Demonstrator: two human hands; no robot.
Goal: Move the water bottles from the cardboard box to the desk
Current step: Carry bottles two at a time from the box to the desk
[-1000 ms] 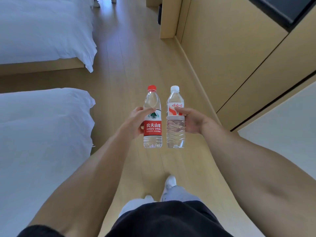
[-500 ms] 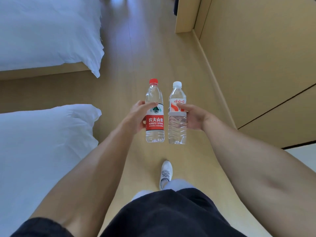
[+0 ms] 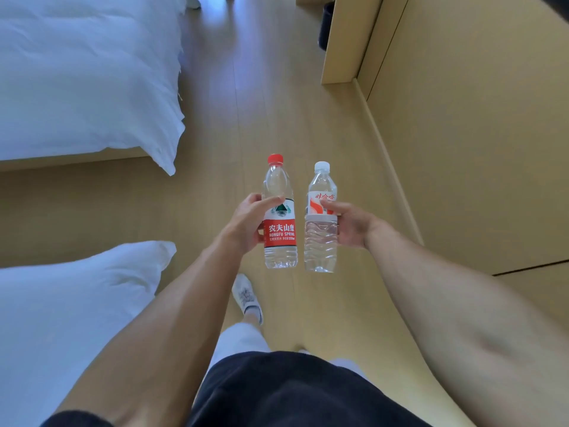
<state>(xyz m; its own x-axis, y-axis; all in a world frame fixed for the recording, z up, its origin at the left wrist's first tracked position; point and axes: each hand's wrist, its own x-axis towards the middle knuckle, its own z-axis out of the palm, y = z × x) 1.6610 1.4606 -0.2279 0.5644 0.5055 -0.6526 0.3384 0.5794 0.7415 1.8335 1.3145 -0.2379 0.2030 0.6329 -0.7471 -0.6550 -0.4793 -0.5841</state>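
Two clear water bottles are held upright in front of me, side by side and a little apart, above the wooden floor. My left hand [image 3: 246, 223] grips the red-capped bottle [image 3: 280, 238] with the red label around its middle. My right hand [image 3: 351, 224] grips the white-capped bottle [image 3: 320, 241] with the white and orange label at its label band. Neither the cardboard box nor the desk is in view.
Two beds with white bedding lie on the left, one far [image 3: 86, 72] and one near [image 3: 70, 318]. A wooden wall panel [image 3: 477, 134] runs along the right. A wooden floor aisle [image 3: 252, 112] leads ahead, with a dark bin [image 3: 326, 26] at its far end. My shoe [image 3: 246, 295] steps forward.
I have walked forward along the aisle; the beds and wall slid past. Both bottles stay gripped in front of me, now slightly further apart.
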